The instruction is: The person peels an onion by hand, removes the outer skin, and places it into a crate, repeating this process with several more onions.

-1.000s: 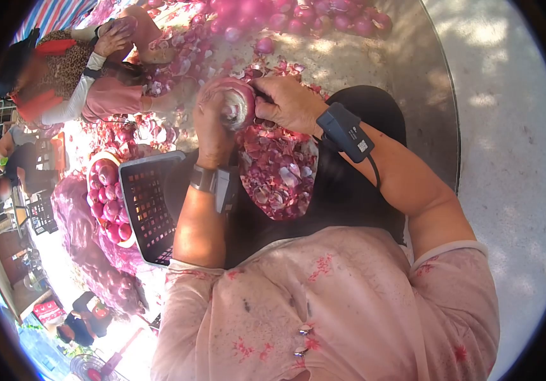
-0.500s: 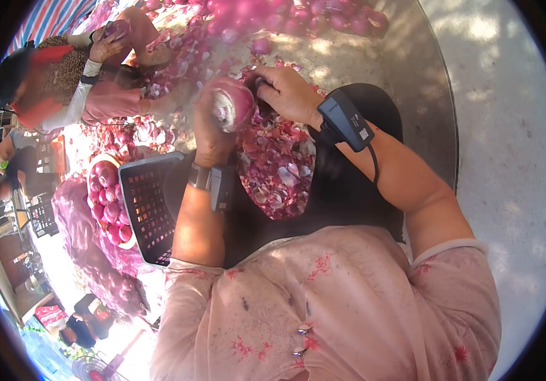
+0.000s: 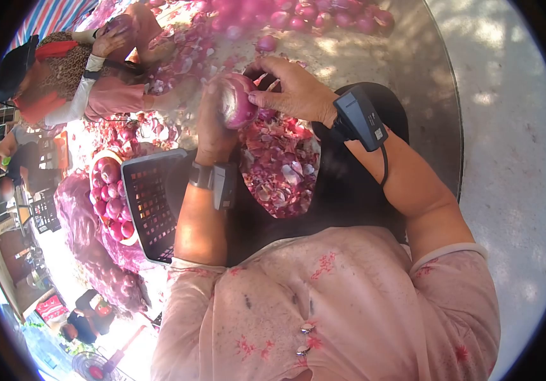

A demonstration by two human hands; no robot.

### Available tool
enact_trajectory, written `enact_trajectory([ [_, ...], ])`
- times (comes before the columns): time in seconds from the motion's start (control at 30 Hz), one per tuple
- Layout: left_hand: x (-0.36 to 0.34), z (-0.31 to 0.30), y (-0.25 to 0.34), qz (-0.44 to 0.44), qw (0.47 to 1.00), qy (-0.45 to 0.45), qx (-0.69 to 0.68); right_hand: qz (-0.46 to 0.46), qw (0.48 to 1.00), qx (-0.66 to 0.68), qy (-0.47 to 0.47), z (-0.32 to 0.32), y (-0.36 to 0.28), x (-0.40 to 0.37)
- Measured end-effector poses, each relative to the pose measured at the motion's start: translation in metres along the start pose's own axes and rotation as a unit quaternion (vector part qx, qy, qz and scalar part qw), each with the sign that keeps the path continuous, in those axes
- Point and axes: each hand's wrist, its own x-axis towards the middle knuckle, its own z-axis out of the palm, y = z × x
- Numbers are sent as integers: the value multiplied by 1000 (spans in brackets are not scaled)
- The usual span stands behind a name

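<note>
A large red onion [image 3: 240,101], with a pale patch on the side facing me, is held in my left hand [image 3: 212,124], its fingers wrapped round the far left side. My right hand [image 3: 295,92] reaches over from the right, thumb against the onion's side and curled fingers at its upper edge. Whether it pinches a piece of skin I cannot make out. Below the onion, a heap of loose red onion skins [image 3: 279,168] lies between my dark-clothed legs.
A black plastic crate [image 3: 152,209] stands left of my arm. Beside it are a round basket of red onions [image 3: 111,206] and purple net sacks [image 3: 85,235]. More onions [image 3: 298,22] and skins lie ahead. At upper left, a seated person [image 3: 76,82] handles an onion.
My right hand has moved from beside the onion onto its edge, its fingers more spread. The onion has shifted slightly right and turned a little in my left hand.
</note>
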Motion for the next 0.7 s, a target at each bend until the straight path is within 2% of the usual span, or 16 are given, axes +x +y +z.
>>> enact_trajectory([
  [0.1, 1, -1, -3, 22, 997, 45, 59, -1, 1000, -25, -5, 0, 0, -1],
  [0.17, 1, -4, -2, 28, 996, 35, 82, 5, 999, -32, -12, 2, 1, -3],
  [0.23, 0, -4, -1, 34, 994, 25, 104, -53, 992, -111, 9, 7, 4, -1],
  [0.3, -1, -3, -2, 55, 987, 26, 148, -36, 990, -134, -2, 11, 0, -4],
  [0.53, 0, -7, -8, 41, 987, 47, 150, 0, 984, -177, -3, 19, 4, -3],
  [0.6, -4, -4, -7, 158, 952, -13, 261, -24, 986, -164, 8, 18, 7, -4],
  [0.63, -4, -2, -6, 159, 952, -14, 261, -48, 987, -151, 20, 17, 8, -4],
  [0.7, -4, 2, -2, 26, 984, 51, 167, -48, 987, -150, 13, 15, 9, -4],
])
